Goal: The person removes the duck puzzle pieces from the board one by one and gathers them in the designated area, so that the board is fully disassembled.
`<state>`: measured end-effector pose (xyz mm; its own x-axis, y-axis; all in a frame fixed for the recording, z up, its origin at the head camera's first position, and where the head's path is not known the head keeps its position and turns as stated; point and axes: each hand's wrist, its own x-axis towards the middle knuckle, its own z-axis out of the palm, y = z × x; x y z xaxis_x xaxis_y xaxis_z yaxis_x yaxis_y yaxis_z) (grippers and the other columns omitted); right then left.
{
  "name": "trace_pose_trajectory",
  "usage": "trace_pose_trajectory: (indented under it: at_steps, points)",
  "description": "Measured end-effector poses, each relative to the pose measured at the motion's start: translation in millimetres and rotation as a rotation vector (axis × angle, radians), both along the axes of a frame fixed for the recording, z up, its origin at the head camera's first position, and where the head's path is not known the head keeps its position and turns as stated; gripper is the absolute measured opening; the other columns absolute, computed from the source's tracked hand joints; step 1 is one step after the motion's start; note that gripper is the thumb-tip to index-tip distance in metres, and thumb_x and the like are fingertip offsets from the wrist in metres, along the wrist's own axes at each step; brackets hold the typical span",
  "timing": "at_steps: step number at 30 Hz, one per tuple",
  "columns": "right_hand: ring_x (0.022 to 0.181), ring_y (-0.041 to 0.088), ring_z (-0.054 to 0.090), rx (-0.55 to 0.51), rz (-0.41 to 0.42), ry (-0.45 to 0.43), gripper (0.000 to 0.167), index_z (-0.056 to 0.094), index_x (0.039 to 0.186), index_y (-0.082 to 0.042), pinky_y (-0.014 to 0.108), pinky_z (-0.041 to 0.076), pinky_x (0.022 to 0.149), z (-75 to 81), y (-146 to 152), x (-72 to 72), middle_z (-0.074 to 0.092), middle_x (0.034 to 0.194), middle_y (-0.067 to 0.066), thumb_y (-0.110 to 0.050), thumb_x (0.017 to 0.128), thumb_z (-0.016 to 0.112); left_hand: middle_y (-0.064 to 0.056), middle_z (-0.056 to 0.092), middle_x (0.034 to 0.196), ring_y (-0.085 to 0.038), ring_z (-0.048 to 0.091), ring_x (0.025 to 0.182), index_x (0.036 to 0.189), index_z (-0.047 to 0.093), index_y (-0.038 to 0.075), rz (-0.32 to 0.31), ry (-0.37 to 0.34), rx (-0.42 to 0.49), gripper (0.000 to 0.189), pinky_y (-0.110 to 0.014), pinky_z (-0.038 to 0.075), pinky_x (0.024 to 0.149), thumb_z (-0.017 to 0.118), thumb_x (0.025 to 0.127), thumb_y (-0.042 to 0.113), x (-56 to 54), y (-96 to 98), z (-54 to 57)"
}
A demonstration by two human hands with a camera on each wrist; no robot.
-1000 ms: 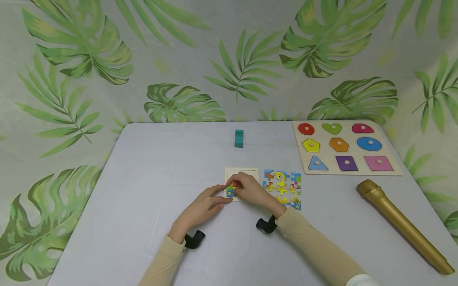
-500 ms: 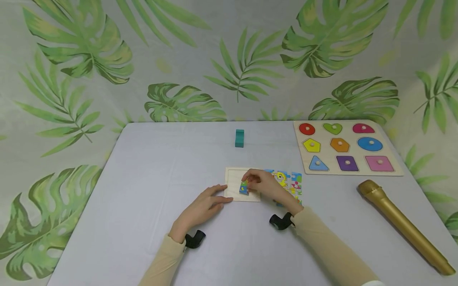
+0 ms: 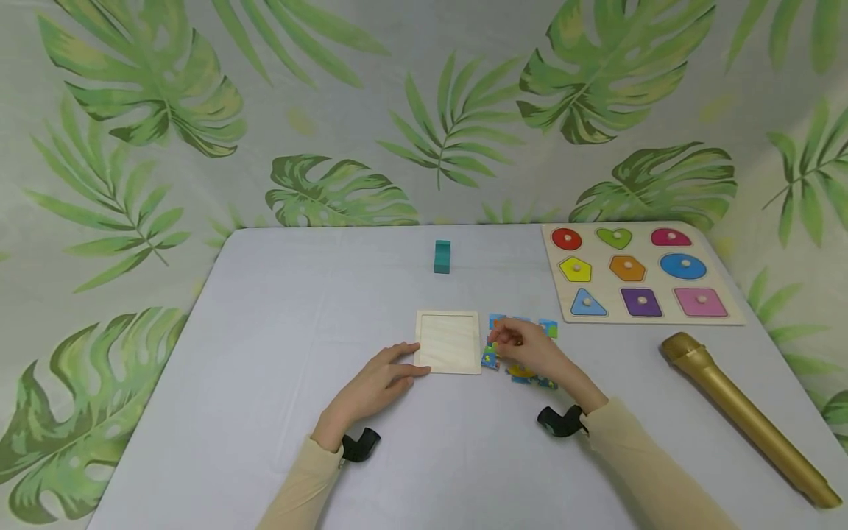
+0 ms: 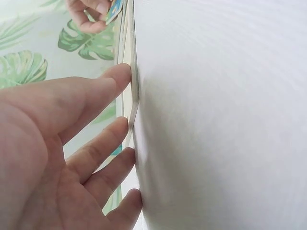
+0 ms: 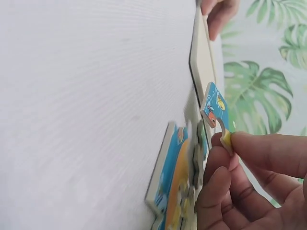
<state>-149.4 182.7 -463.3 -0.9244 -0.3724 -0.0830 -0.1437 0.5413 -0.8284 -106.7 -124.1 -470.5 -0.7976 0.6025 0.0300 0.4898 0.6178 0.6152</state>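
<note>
My right hand (image 3: 526,350) pinches a jigsaw piece (image 5: 217,108) between thumb and fingers, over the left side of the loose puzzle pieces (image 5: 168,167). The piece is blue with small fish printed on it and tilts up in the right wrist view. My left hand (image 3: 374,383) lies with extended fingers at the left edge of the square wooden puzzle tray (image 3: 449,342), its fingertips (image 4: 122,73) touching the rim. The tray's recess shows bare wood. Part of the loose pieces is hidden under my right hand in the head view.
A teal block (image 3: 442,257) stands behind the tray. At the back right lies a wooden shape board (image 3: 599,291) with knobbed shapes. A gold microphone (image 3: 748,416) lies along the right side of the white table (image 3: 278,309).
My right hand has lifted the jigsaw piece from the tray's lower left corner and carried it right, past the tray's right edge to the loose pieces. My left hand stays in place.
</note>
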Motion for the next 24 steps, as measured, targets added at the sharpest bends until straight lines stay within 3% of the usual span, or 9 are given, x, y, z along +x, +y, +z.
trace_pose_trajectory:
  at_steps: [10, 24]
  points:
    - [0.077, 0.019, 0.052, 0.035, 0.013, -0.02, 0.007, 0.064, 0.096, -0.001, 0.022, 0.047, 0.066, 0.4, 8, 7.2, 0.058, 0.083, 0.003, 0.0, 0.09, 0.062, -0.016, 0.04, 0.144, -0.036, 0.031, 0.135, 0.122, 0.067, 0.009, 0.007, -0.006, 0.001, 0.028, -0.048, 0.029, 0.108, 0.057, 0.096, 0.009, 0.4, -1.3, -1.6]
    - [0.072, 0.015, 0.051, 0.124, 0.076, 0.102, 0.009, 0.066, 0.091, -0.005, 0.024, 0.047, 0.062, -2.5, 0, 13.2, 0.057, 0.077, -0.003, 0.002, 0.086, 0.066, -0.015, 0.039, 0.146, -0.036, 0.029, 0.136, 0.123, 0.067, 0.009, 0.013, -0.018, 0.019, 0.028, -0.049, 0.027, 0.109, 0.057, 0.096, 0.009, 1.5, -1.8, -2.8]
